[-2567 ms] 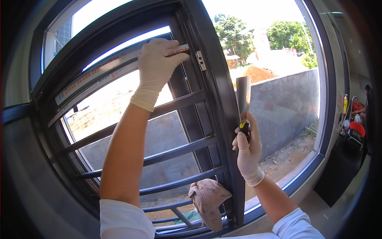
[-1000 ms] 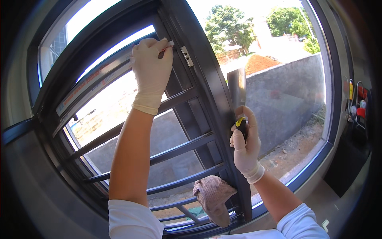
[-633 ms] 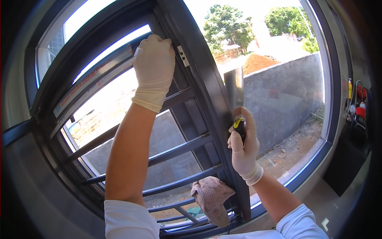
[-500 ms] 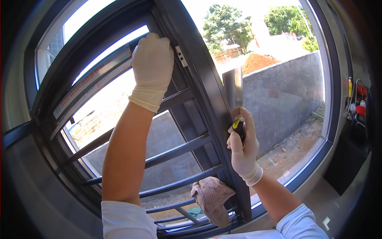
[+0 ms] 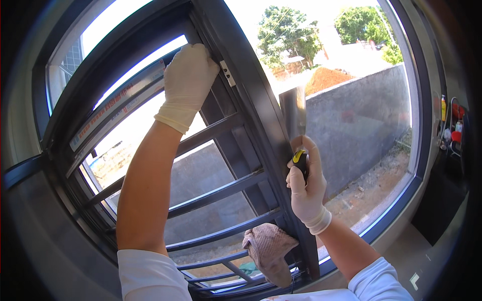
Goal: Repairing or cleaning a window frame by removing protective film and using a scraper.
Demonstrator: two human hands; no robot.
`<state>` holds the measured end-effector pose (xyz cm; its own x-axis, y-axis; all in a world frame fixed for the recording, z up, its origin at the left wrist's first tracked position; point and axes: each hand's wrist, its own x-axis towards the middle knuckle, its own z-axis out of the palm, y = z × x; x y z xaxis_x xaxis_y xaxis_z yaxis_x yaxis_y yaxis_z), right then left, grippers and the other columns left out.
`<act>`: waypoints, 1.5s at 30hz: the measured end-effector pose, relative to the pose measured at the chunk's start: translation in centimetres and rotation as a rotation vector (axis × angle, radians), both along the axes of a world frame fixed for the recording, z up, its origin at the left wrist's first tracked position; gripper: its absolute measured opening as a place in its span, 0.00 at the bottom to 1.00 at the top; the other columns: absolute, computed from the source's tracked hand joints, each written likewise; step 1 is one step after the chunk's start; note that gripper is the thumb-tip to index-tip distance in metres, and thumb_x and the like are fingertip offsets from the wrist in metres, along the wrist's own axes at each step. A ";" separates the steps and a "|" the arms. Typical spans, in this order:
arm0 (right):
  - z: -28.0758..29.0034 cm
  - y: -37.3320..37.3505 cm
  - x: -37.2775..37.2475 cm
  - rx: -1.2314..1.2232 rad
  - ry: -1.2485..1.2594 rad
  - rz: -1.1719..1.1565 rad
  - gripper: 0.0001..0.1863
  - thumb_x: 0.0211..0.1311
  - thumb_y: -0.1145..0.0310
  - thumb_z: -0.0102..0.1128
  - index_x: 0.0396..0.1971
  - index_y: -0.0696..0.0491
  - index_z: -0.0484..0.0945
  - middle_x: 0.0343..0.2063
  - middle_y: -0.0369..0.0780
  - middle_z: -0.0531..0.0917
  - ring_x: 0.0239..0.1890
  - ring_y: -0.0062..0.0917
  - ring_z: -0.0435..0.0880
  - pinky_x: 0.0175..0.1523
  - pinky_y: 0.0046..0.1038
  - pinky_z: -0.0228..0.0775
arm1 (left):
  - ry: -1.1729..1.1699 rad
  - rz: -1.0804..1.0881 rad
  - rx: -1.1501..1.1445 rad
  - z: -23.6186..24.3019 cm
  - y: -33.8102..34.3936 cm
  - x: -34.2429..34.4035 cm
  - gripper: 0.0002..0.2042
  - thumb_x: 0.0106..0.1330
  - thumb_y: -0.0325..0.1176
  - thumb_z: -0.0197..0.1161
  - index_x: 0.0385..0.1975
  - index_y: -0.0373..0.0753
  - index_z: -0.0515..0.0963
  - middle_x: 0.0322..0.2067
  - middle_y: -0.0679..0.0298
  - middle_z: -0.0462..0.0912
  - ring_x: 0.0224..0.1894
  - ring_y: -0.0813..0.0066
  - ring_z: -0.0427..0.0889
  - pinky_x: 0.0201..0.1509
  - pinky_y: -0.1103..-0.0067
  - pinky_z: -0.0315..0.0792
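My left hand [image 5: 189,79], in a pale glove, is raised to the upper part of the dark window frame [image 5: 249,90]. Its fingers curl inward at the end of a printed film strip [image 5: 118,104]; what they pinch, if anything, is hidden. My right hand [image 5: 310,193], gloved too, is closed around the black and yellow handle of a putty knife [image 5: 296,113]. The broad metal blade points up, in front of the glass beside the upright. A small metal latch plate [image 5: 227,73] sits on the frame just right of my left hand.
A crumpled pinkish-brown cloth [image 5: 270,246] hangs over the lower bars [image 5: 221,236]. Behind the right pane are a grey wall [image 5: 361,130], a mound of orange soil [image 5: 326,80] and trees. Bottles and red items [image 5: 454,125] stand at the far right.
My left wrist and forearm have swung a little to the left, while the fingers stay near the same spot. My right hand and the putty knife have hardly moved.
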<state>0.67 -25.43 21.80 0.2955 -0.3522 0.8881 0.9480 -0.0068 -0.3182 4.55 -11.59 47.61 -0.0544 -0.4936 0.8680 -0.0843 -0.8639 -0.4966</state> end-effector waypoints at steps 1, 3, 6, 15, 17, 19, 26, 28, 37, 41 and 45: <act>-0.1 0.0 0.1 -0.005 0.002 -0.023 0.22 0.68 0.72 0.47 0.61 0.61 0.61 0.43 0.41 0.76 0.29 0.16 0.72 0.37 0.17 0.68 | 0.011 -0.047 -0.020 -0.1 0.0 0.0 0.06 0.56 0.32 0.59 0.28 0.37 0.77 0.28 0.56 0.78 0.33 0.59 0.81 0.38 0.69 0.75; -0.1 -0.1 0.2 -0.003 -0.008 -0.026 0.22 0.68 0.72 0.47 0.60 0.61 0.61 0.42 0.41 0.75 0.29 0.17 0.72 0.37 0.17 0.68 | 0.046 -0.066 -0.046 -0.2 0.2 -0.4 0.06 0.57 0.32 0.59 0.30 0.36 0.78 0.29 0.55 0.78 0.33 0.60 0.81 0.38 0.70 0.75; 0.0 -0.1 0.0 -0.010 -0.015 -0.025 0.22 0.68 0.73 0.47 0.60 0.61 0.61 0.42 0.41 0.75 0.29 0.17 0.72 0.38 0.17 0.68 | 0.125 -0.197 -0.064 0.0 0.9 -0.8 0.07 0.59 0.31 0.61 0.33 0.35 0.78 0.31 0.56 0.78 0.32 0.64 0.81 0.39 0.72 0.75; -0.5 0.1 0.1 -0.004 0.006 -0.006 0.24 0.67 0.75 0.44 0.62 0.60 0.59 0.44 0.42 0.76 0.29 0.17 0.73 0.37 0.17 0.69 | 0.280 -0.500 -0.126 -0.8 1.3 -0.3 0.12 0.54 0.31 0.71 0.37 0.35 0.81 0.34 0.61 0.79 0.34 0.71 0.81 0.42 0.76 0.75; -0.4 0.0 0.0 -0.006 -0.010 -0.025 0.24 0.66 0.75 0.44 0.62 0.60 0.59 0.44 0.42 0.76 0.29 0.16 0.73 0.37 0.17 0.69 | 0.245 -0.482 -0.196 -0.9 0.9 -0.4 0.09 0.54 0.33 0.70 0.32 0.38 0.83 0.32 0.62 0.78 0.35 0.68 0.80 0.42 0.74 0.74; -0.3 0.0 0.0 -0.027 0.001 -0.051 0.24 0.66 0.76 0.43 0.62 0.59 0.59 0.45 0.41 0.76 0.29 0.16 0.73 0.38 0.17 0.69 | 0.184 -0.444 -0.183 -1.0 0.7 -0.2 0.08 0.54 0.31 0.69 0.32 0.37 0.83 0.31 0.62 0.79 0.34 0.69 0.81 0.41 0.76 0.74; -0.5 0.2 0.3 -0.034 0.033 -0.017 0.24 0.65 0.77 0.43 0.62 0.60 0.59 0.46 0.42 0.76 0.30 0.17 0.73 0.39 0.18 0.70 | 0.054 -0.197 -0.211 -0.9 0.3 -0.3 0.08 0.57 0.36 0.64 0.27 0.38 0.80 0.28 0.61 0.79 0.31 0.63 0.80 0.39 0.73 0.74; -0.8 0.0 0.7 -0.015 0.044 -0.098 0.25 0.64 0.78 0.44 0.61 0.60 0.60 0.47 0.42 0.76 0.30 0.16 0.73 0.39 0.17 0.69 | 0.058 -0.203 -0.251 -0.7 0.6 -1.0 0.07 0.57 0.36 0.64 0.27 0.38 0.80 0.28 0.61 0.79 0.30 0.64 0.80 0.39 0.73 0.74; -0.2 1.0 0.0 0.062 0.034 0.057 0.25 0.63 0.79 0.42 0.63 0.59 0.60 0.38 0.36 0.74 0.25 0.10 0.67 0.30 0.13 0.64 | 0.201 -0.341 -0.173 -0.5 3.6 -3.5 0.14 0.54 0.41 0.70 0.29 0.35 0.81 0.28 0.61 0.78 0.31 0.70 0.79 0.39 0.76 0.73; 0.1 0.6 -0.6 0.108 0.055 0.122 0.26 0.64 0.79 0.44 0.63 0.57 0.60 0.33 0.36 0.73 0.23 0.09 0.66 0.29 0.12 0.63 | 0.222 -0.336 -0.131 -0.2 1.3 -1.5 0.17 0.52 0.46 0.70 0.31 0.37 0.81 0.32 0.60 0.81 0.34 0.64 0.80 0.41 0.73 0.73; -2.8 -1.0 -0.7 0.151 0.228 0.071 0.25 0.63 0.78 0.52 0.61 0.58 0.65 0.40 0.38 0.76 0.35 0.18 0.72 0.42 0.20 0.69 | 0.434 -0.390 -0.204 1.3 1.5 1.8 0.19 0.56 0.46 0.65 0.40 0.37 0.79 0.37 0.55 0.82 0.42 0.60 0.81 0.48 0.70 0.73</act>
